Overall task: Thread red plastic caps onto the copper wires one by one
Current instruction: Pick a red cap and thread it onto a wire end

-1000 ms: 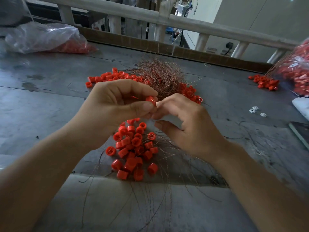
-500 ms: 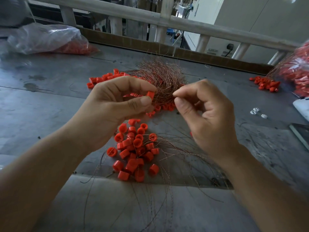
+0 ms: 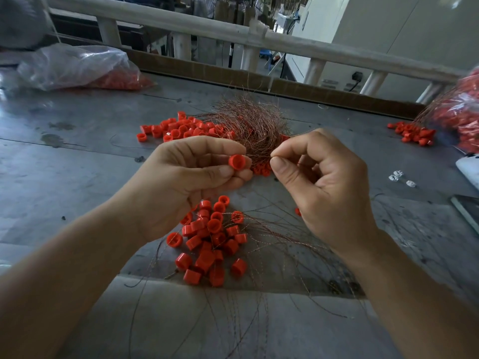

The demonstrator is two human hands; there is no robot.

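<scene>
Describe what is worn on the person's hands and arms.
Nothing shows as worn. The left hand and right hand are bare: no gloves, rings or wristwatch. The left forearm and right forearm are uncovered to the picture's edge, no sleeves in view.

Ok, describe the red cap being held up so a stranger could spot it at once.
Start at the grey table and find the tangled copper wire bundle in its middle. Just in front, the left hand pinches one red cap. Unlike the piled caps around it, it alone is held off the table.
</scene>
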